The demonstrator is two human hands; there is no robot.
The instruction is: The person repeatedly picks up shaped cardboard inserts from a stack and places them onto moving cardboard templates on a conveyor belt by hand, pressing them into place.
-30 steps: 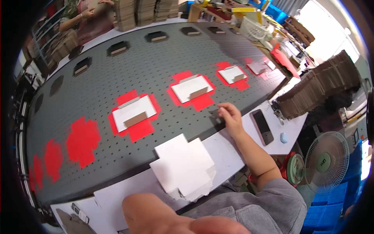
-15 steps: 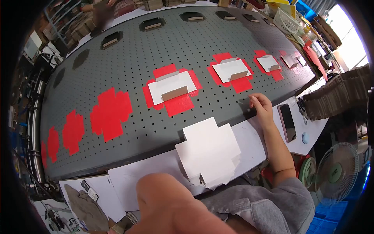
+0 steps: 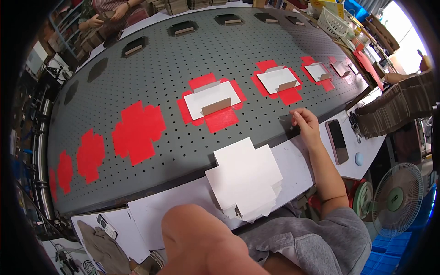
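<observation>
My right hand (image 3: 306,121) rests at the near edge of the dark perforated belt (image 3: 183,146), fingers curled in with nothing visible in them. To its left lies a stack of white cross-shaped paper blanks (image 3: 245,176) on the white ledge. A bare bent arm (image 3: 197,233) fills the bottom foreground; my left hand is out of view. Along the belt lie several red cross-shaped sheets (image 3: 138,133). Nearest in front of me, a white board with two raised grey flaps (image 3: 215,106) sits on one red sheet. A similar white board (image 3: 278,81) lies farther right.
Beside my right forearm are a phone (image 3: 337,142) and a small blue object (image 3: 359,159). A stack of grey board (image 3: 394,110) and a fan (image 3: 396,199) stand right. Black sheets (image 3: 182,29) line the far side. Another person's hands (image 3: 120,11) show at the far left.
The red sheets, the white boards and the far black sheets have shifted right with the belt. Another person's hands now show at the far left, an arm at the right. My right hand stays nearly still.
</observation>
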